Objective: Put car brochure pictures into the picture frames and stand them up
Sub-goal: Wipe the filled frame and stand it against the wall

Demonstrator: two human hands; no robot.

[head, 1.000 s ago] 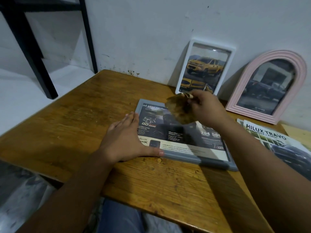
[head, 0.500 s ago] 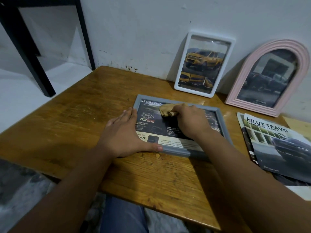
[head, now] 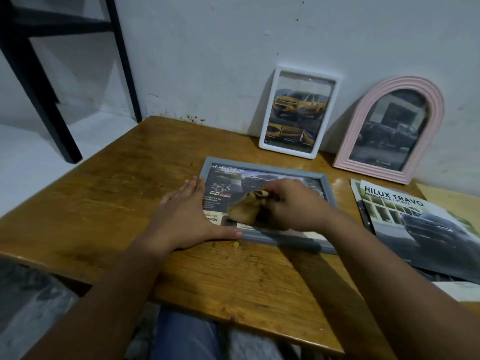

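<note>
1. Head view: grey frame (head: 265,170) flat on table (head: 104,203), brochure picture inside.
2. Left hand (head: 185,216) flat, fingers straight, pressing frame's left edge.
3. Right hand (head: 291,203) pinching tan cloth (head: 244,210) over glass.

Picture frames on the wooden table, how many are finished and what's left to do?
Done: the white rectangular frame and the pink arched frame hold car pictures and lean upright against the wall. In hand: the grey rectangular frame lies flat with a picture in it; the left hand presses its edge while the right hand holds a tan cloth on the glass. Left: standing it up.
</note>
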